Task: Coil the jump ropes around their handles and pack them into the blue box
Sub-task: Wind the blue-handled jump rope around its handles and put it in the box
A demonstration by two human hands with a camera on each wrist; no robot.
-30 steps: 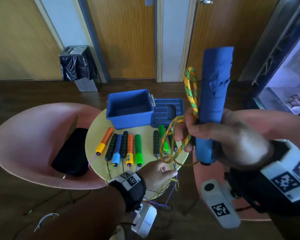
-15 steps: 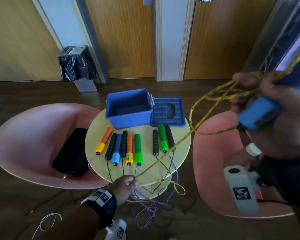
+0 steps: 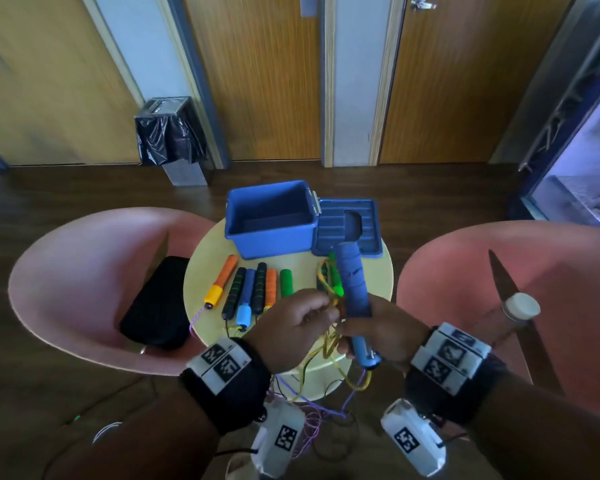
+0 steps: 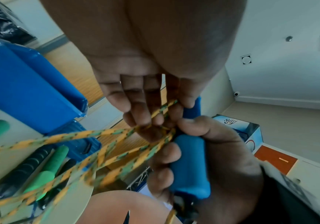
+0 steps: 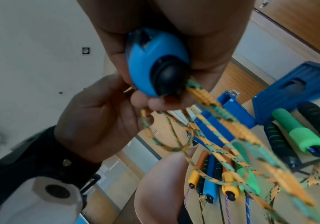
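My right hand [image 3: 383, 336] grips a blue jump-rope handle [image 3: 354, 292] above the near edge of the round yellow table [image 3: 378, 278], its far end pointing towards the box. The same blue handle [image 4: 190, 163] shows in the left wrist view, and its cap [image 5: 155, 72] in the right wrist view. My left hand [image 3: 297, 327] pinches loops of the yellow-green rope [image 4: 117, 153] against that handle. More yellow-green rope [image 5: 222, 131] hangs from the cap. The open blue box [image 3: 269, 218] stands at the table's far side, empty as far as I see, with its lid [image 3: 347, 230] lying to its right.
Several other handles [image 3: 253, 289] in orange, black, blue and green lie in a row on the table, their ropes dangling over the near edge to the floor. Pink chairs [image 3: 84, 271] flank the table; a black pouch [image 3: 160, 303] lies on the left one. A bin [image 3: 168, 136] stands by the wall.
My right hand has come back down from the upper right to above the table with the handle. My left hand has risen from below the table edge to meet it and gather the rope.
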